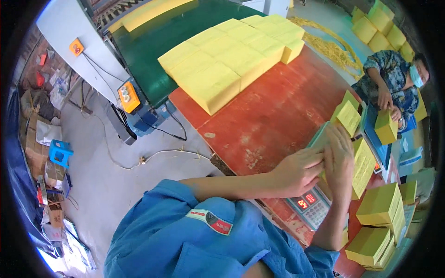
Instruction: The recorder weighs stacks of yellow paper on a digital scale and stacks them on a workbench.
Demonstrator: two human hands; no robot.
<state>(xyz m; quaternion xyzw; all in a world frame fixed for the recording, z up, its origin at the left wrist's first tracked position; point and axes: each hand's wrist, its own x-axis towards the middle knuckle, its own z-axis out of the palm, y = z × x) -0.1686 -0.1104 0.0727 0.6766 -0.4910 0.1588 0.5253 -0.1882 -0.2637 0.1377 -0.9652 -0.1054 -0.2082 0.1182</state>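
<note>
My left hand (298, 172) and my right hand (340, 155) meet above a digital scale (309, 207) at the near right part of the red table. The left fingers are bent and pressed together against the right palm. My right hand stands steeper, its fingers close together and pointing away from me. Whatever lies between them is hidden by the hands. Past the fingertips shows the pale green edge of a flat plate (320, 135). Just beyond the right hand are stacks of yellow paper (363, 169), with another yellow stack (346, 116) farther back.
The red table (259, 125) bears a large block of yellow paper stacks (232, 55). Left of it runs a green conveyor belt (148, 55) with an orange switch box (128, 96). A masked co-worker (394, 76) handles a yellow stack (385, 126). A cable (162, 152) crosses the floor.
</note>
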